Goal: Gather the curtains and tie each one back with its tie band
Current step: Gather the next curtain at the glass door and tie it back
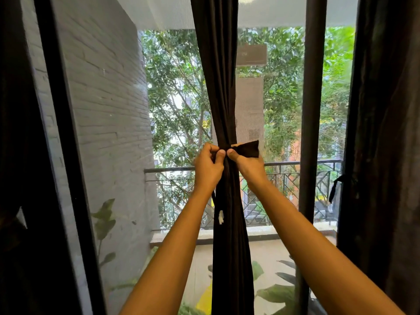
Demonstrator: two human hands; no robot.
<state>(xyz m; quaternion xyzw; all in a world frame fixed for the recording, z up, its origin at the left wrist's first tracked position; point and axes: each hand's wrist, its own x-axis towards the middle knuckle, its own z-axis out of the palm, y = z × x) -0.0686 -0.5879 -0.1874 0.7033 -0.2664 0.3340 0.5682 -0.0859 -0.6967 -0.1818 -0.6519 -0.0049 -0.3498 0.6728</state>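
Observation:
A dark brown curtain [218,87] hangs in the middle of the window, gathered into a narrow bundle. A matching dark tie band [247,149] is wrapped round it at waist height. My left hand [208,165] pinches the band on the left of the bundle. My right hand [246,165] grips the other end, whose flat tip sticks out to the right. A second dark curtain [384,133] hangs ungathered at the right edge, with a loose dark strap [336,187] dangling at its inner side.
A dark window post [312,110] stands between the two curtains. The dark frame [61,133] is at the left. Beyond the glass are a grey brick wall [106,105], a balcony railing [284,164], trees and potted leaves [277,292].

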